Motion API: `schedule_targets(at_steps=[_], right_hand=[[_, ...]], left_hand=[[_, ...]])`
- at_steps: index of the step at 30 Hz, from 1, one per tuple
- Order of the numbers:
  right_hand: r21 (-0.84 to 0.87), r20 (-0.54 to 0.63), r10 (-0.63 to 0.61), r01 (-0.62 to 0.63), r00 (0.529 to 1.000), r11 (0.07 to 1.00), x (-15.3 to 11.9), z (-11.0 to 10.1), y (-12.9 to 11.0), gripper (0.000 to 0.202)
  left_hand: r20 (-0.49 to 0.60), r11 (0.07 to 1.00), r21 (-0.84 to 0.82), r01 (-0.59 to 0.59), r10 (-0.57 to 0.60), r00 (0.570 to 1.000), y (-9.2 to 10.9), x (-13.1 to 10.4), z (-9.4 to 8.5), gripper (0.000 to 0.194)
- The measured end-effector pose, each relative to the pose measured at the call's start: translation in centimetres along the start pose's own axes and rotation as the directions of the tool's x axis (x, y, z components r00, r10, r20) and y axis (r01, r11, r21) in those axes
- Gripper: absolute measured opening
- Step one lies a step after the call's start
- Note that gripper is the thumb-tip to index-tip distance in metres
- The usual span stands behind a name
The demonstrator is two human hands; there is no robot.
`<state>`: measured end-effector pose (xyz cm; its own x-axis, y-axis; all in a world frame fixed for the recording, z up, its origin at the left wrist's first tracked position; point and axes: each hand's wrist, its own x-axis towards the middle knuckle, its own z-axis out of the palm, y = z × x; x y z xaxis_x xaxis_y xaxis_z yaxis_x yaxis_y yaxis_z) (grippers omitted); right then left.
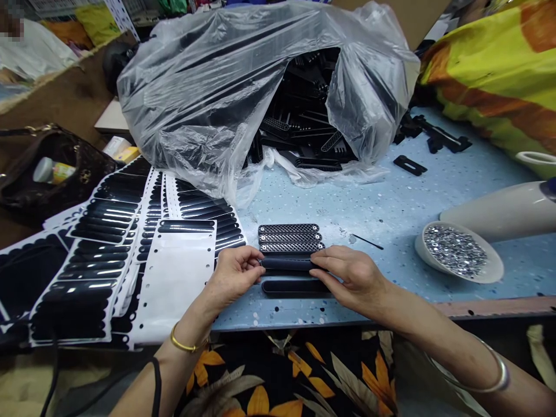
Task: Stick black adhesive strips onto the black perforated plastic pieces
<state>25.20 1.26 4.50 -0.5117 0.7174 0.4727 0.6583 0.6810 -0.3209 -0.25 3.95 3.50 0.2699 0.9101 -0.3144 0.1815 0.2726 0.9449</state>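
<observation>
A long black strip (286, 264) lies level between my two hands, over a dark piece on the blue table. My left hand (237, 272) pinches its left end between thumb and fingers. At its right end, my right hand (347, 272) grips it with thumb and fingertips. Just beyond the strip, several black pieces with a mesh pattern (290, 238) lie side by side. Nearer to me rests another smooth black piece (295, 288), its right end close under my right hand. White sheets of glossy black stickers (186, 227) spread out to the left of my left hand.
A clear plastic bag (195, 87) full of black parts stands at the back. On the right are a white bowl (495, 269) of small shiny pieces, a white bottle (499, 211) and a yellow-orange bag (499, 75). A thin dark stick (367, 241) lies right of centre.
</observation>
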Motion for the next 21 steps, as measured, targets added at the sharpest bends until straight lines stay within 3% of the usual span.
schedule_targets(at_steps=[14,21], right_hand=[[-0.019,0.008,-0.008,0.008,1.0,1.0,0.38,-0.08,-0.24,0.015],[0.005,0.053,0.039,-0.04,0.998,0.999,0.31,-0.09,-0.14,0.016]], left_hand=[[0.033,1.0,0.021,-0.013,0.012,0.999,0.96,-0.18,-0.15,0.012],[-0.028,0.997,0.063,-0.051,0.053,0.998,0.55,0.08,0.45,0.012]])
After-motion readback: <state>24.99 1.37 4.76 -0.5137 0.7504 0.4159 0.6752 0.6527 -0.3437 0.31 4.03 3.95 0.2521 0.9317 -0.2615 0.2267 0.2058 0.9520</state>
